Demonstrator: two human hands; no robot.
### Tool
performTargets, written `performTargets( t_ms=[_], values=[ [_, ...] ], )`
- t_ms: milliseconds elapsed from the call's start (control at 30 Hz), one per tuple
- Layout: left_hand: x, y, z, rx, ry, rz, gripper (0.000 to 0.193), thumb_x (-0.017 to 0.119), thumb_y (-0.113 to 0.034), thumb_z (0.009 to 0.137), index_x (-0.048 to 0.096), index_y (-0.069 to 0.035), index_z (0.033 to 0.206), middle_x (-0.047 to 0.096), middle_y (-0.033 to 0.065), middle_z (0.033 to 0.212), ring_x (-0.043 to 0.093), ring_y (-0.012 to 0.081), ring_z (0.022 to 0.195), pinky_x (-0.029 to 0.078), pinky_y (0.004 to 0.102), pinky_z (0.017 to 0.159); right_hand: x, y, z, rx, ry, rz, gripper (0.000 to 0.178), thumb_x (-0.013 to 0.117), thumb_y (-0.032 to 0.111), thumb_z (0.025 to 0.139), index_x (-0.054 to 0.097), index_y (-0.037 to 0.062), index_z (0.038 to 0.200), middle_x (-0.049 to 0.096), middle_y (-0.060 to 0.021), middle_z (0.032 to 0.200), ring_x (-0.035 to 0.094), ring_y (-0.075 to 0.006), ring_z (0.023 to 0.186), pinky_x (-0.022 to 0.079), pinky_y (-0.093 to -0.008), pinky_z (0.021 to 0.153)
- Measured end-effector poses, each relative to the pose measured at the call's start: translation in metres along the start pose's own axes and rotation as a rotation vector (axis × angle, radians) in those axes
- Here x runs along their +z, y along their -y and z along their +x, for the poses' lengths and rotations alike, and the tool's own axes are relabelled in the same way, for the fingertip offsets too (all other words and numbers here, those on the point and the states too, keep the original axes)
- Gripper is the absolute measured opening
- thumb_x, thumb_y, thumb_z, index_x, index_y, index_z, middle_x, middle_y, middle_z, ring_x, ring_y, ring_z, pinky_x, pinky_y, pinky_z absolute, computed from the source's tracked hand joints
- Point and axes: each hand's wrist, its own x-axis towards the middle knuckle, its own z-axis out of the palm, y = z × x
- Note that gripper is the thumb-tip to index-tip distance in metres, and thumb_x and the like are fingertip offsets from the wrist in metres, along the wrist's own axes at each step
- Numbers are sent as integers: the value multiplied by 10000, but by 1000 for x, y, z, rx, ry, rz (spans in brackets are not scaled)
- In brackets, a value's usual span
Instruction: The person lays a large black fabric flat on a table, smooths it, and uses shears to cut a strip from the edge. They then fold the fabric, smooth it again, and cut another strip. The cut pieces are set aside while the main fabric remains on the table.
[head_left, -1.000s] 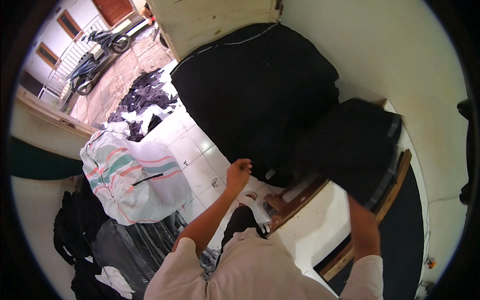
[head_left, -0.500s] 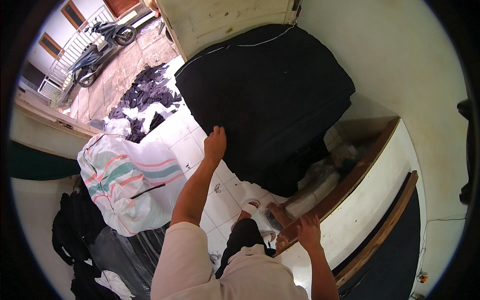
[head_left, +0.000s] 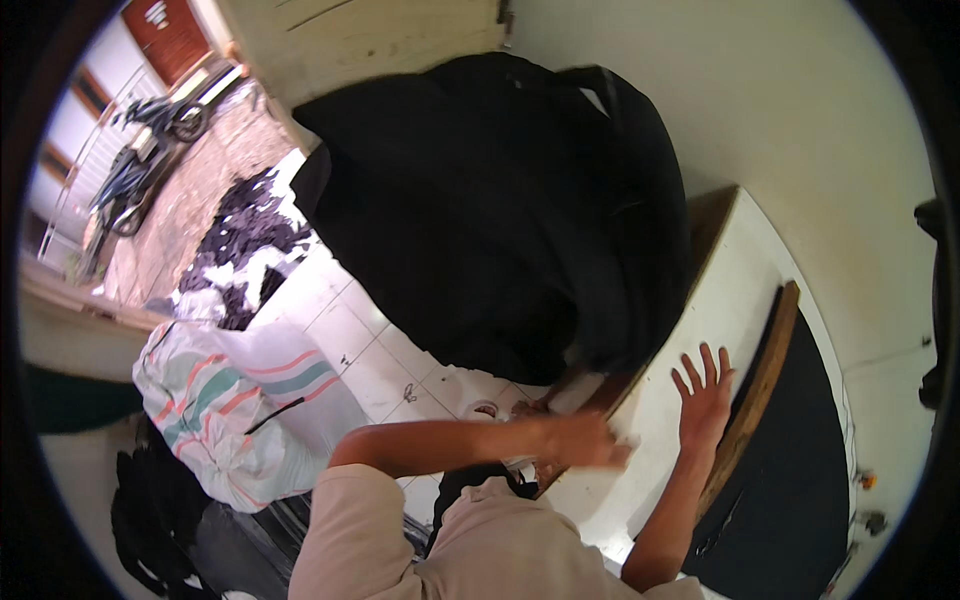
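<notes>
A big sheet of black cloth (head_left: 470,220) hangs in loose folds beyond the white tabletop (head_left: 735,285), spreading over the floor by the door. Neither hand is on it. My left hand (head_left: 590,445) reaches across my body to the table's near left edge; motion smears its fingers. Over the tabletop, my right hand (head_left: 706,395) is open, fingers spread and nothing in them. Beside it lies a long wooden bar (head_left: 755,400) along the edge of a flat black cloth (head_left: 800,470) on the table.
A white woven sack (head_left: 215,420) with coloured stripes stands at the left, above black bundles (head_left: 250,535). Dark and white fabric scraps (head_left: 240,235) lie at the doorway. Motorbikes (head_left: 140,170) are parked outside. A pale door (head_left: 370,50) and wall (head_left: 790,130) bound the far side.
My left hand has left the black cloth's edge and swung right to the table. My right hand has lifted off the table edge and opened. The cloth has shifted and its right side folded.
</notes>
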Motion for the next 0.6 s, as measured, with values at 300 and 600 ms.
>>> performTargets(
  t_ms=[300,600],
  values=[
    [28,129,-127,-1394,-1435,-45,280,665,-66,1053,628,8,1320,712,139,1155,698,197,1031,552,360,928,-2,-127,-47,438,-136,-246,374,658,54,1037,593,-37,1393,730,-139,1128,745,-226,958,599,-342,852],
    [-90,285,-95,-1816,-1235,-881,495,845,-269,982,631,24,1318,685,143,1073,706,221,856,576,344,732,-2,-136,-119,540,-16,-485,257,649,80,1079,680,-45,1302,772,-150,1115,760,-213,923,618,-350,846]
  ],
)
